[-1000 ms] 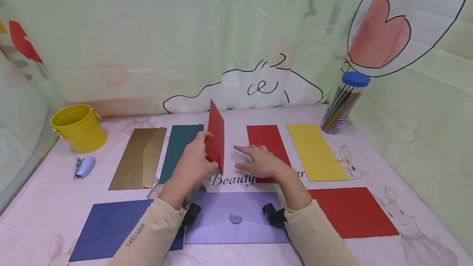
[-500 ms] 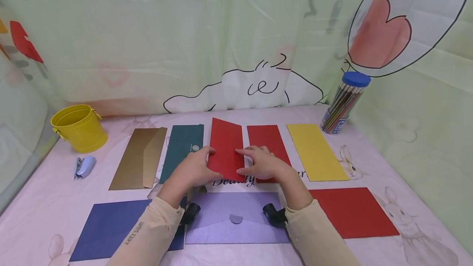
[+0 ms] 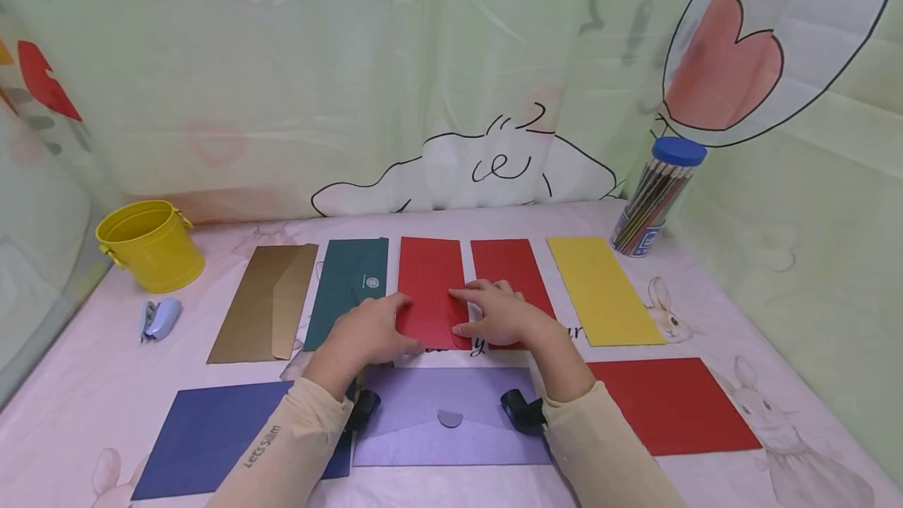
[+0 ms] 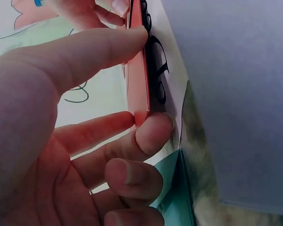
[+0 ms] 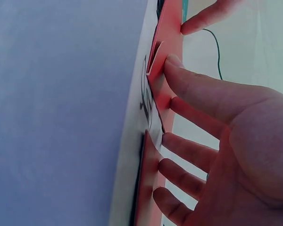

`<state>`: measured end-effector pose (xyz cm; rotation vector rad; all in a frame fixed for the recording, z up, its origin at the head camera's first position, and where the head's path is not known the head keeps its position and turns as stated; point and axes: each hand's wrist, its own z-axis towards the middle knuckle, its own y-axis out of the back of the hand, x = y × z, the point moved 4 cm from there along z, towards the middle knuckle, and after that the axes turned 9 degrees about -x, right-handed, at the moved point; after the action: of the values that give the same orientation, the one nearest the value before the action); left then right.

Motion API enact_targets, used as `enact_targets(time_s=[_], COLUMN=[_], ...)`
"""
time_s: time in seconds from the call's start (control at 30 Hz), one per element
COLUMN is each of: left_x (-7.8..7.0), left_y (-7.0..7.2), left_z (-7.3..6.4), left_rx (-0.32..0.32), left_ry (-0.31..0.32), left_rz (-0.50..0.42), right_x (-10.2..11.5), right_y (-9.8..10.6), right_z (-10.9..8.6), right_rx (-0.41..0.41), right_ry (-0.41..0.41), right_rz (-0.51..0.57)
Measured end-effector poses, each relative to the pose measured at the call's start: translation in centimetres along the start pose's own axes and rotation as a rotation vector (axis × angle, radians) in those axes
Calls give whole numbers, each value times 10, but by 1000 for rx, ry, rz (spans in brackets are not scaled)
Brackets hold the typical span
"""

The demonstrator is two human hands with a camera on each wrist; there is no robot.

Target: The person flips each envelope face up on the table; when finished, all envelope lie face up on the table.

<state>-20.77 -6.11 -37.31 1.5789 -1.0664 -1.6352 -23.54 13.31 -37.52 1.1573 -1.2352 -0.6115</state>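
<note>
A flat, rectangular red paper envelope (image 3: 429,288) has just been lowered. A second ago it stood on edge by the left hand (image 3: 370,328), with the right hand (image 3: 504,312) apart from it; half a second ago it leaned tilted between both. Now its face is turned up and it lies flat, or very nearly so, on the counter (image 3: 508,226) covered in pale pink printed cloth. Whether its near edge fully meets the cloth cannot be told.

It sits between a dark green envelope with a small white emblem (image 3: 346,288) and another red envelope (image 3: 511,281), with a light purple envelope with a round tab (image 3: 451,414) nearer the person. The left thumb and index finger hold its near-left corner, set moderately apart, the other fingers loosely bent. The right hand's fingers are extended and spread: the thumb presses a narrow red flap (image 5: 156,59) on the right side, slightly raised in the right wrist view, and the index finger touches the face.

The envelope now lines up with its neighbours in the far row, so the placing looks nearly done; with both hands on it, it seems to be in its final straightening, not yet released.
</note>
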Motion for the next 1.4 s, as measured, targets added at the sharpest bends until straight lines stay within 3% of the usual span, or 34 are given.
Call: enact_targets(time_s=[0.57, 0.7, 0.97, 1.17, 1.27, 1.4], left_x=[1, -3, -26, -50, -59, -75], left_y=[-3, -4, -11, -20, -24, -32], left_z=[0, 1, -4, -9, -6, 4], left_rx=[-1, -1, -11, 27, 37, 34], left_ry=[-21, -70, -207, -349, -368, -339], left_rz=[30, 7, -96, -182, -172, -119], right_x=[3, 1, -11, -29, -42, -61], right_y=[-3, 0, 22, 40, 44, 48], right_z=[3, 4, -5, -15, -17, -20], right_rx=[3, 14, 1, -32, -45, -47], right_ry=[-3, 6, -7, -42, -83, -143], right_rz=[-23, 9, 79, 80, 75, 85])
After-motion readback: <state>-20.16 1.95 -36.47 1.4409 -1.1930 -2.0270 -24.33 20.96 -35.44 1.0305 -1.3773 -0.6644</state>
